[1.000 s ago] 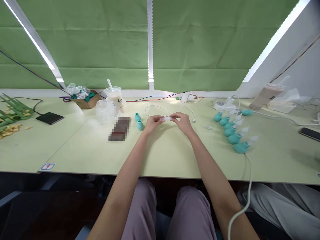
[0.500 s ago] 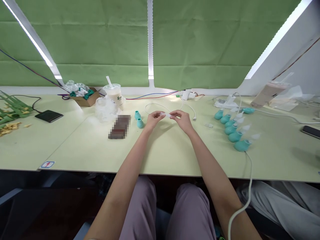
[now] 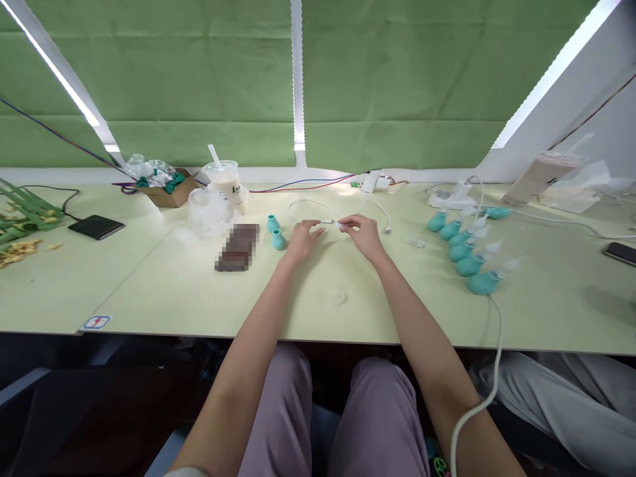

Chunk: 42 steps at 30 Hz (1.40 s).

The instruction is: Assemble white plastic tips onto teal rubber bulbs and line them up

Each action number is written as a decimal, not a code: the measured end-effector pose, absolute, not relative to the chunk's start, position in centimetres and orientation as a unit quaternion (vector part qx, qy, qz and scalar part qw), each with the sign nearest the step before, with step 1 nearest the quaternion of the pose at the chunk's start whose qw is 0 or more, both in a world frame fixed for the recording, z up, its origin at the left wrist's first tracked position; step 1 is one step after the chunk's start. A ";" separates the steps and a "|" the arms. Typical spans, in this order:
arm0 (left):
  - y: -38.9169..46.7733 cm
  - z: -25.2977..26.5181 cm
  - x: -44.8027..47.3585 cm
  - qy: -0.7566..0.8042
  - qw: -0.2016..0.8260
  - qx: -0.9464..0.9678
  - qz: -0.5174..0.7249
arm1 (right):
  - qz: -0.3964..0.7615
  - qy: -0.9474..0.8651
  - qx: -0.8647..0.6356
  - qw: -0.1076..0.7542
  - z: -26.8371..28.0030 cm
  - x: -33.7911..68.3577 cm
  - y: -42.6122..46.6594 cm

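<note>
My left hand [image 3: 304, 241] is over the table with its fingers apart and nothing between them. The white plug end of a cable [image 3: 326, 221] lies just beyond its fingertips. My right hand [image 3: 366, 237] pinches a small whitish piece [image 3: 340, 226], too small to make out, between thumb and fingers. Nearer the table's front edge, below the hands, there is a small, blurred pale ring-like piece [image 3: 340, 298]. Two turquoise bulb-shaped pieces [image 3: 278, 240] with open tops stand left of my left hand.
At the right stands a row of turquoise bulbs [image 3: 470, 265] with clear tips. A small clear piece [image 3: 416, 243] lies nearby. Leftward are a blurred-out dark rectangle [image 3: 237, 248], a plastic bag [image 3: 209, 215], a drink cup [image 3: 226, 182] and a cardboard box [image 3: 171, 193]. Another person's grey-clad leg [image 3: 561, 397] is at right.
My hands were together on a whitish piece; now they are apart. My left fingers have let go and spread, the right still pinches. A small pale piece now appears near the front edge.
</note>
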<state>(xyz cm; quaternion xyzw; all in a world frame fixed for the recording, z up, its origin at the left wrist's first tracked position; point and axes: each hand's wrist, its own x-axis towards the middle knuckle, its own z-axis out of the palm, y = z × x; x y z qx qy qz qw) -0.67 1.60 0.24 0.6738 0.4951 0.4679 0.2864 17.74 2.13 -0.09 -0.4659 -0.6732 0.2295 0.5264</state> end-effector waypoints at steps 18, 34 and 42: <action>-31.7 -18.8 1.7 0.383 0.323 0.864 0.039 | 0.251 -0.663 -0.441 0.550 -5.6 19.8 6.2; -37.2 -18.8 1.2 0.360 0.325 0.867 0.111 | 0.286 -0.612 -0.501 0.541 -3.9 19.1 4.3; -23.8 -2.7 1.1 0.419 0.402 0.718 0.385 | 0.315 -0.592 -0.492 0.555 -3.2 18.8 3.7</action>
